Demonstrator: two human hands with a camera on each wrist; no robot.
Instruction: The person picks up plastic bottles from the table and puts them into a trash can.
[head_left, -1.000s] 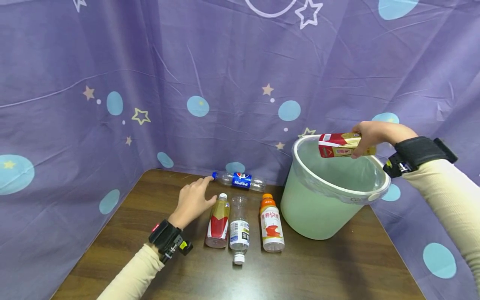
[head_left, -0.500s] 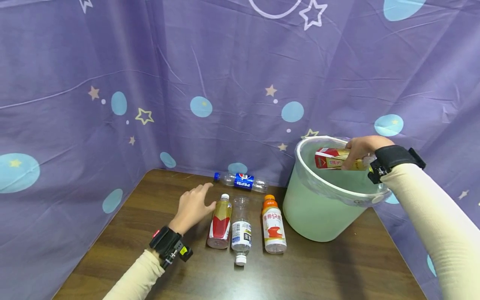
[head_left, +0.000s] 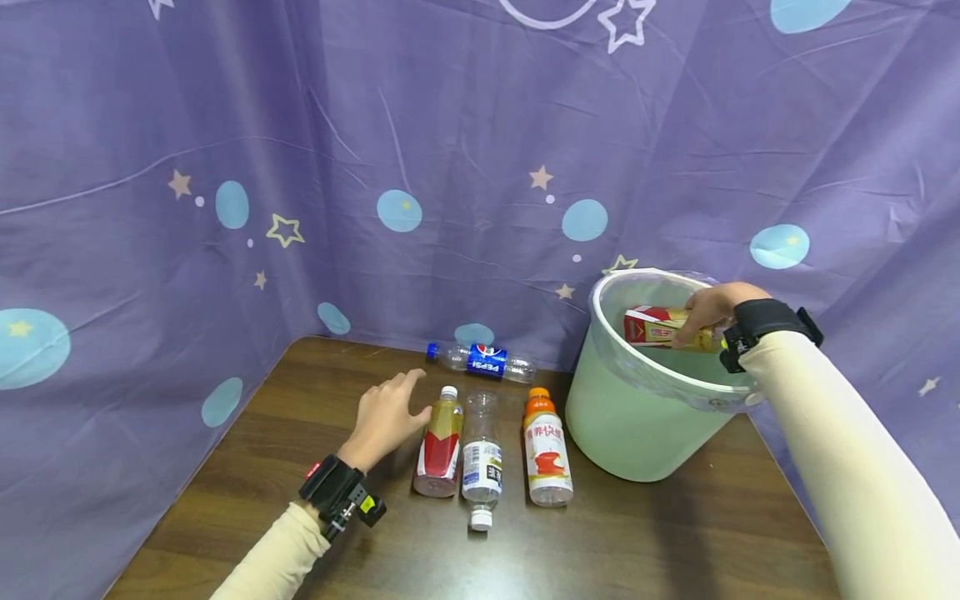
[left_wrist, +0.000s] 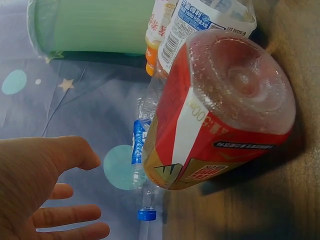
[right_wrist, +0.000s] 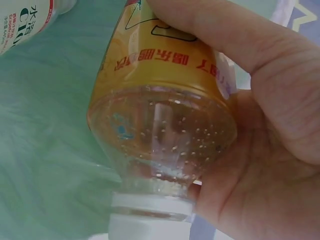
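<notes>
Inside the mouth of a pale green bin [head_left: 630,417], my right hand [head_left: 712,308] grips a red and gold plastic bottle [head_left: 651,326] lying sideways. Its white cap [right_wrist: 150,220] and clear shoulder show in the right wrist view, fingers and thumb round the gold label. My left hand [head_left: 382,421] hovers with spread, relaxed fingers just left of a second red and gold bottle [head_left: 441,446] and holds nothing. Right of that bottle lie a clear bottle with a white label [head_left: 482,467] and an orange-capped bottle [head_left: 547,454]. Behind them a Pepsi bottle [head_left: 486,362] lies crosswise.
A brown wooden table [head_left: 585,550] carries the bottles and the bin. A plastic liner folds over the bin's white rim [head_left: 600,317]. Another bottle with a white label [right_wrist: 30,20] shows inside the bin. A purple curtain [head_left: 465,125] hangs behind and at the sides.
My right hand has moved left and down with the red and gold bottle, from above the bin's rim into its mouth. The left hand has drawn slightly away from the Pepsi bottle's cap.
</notes>
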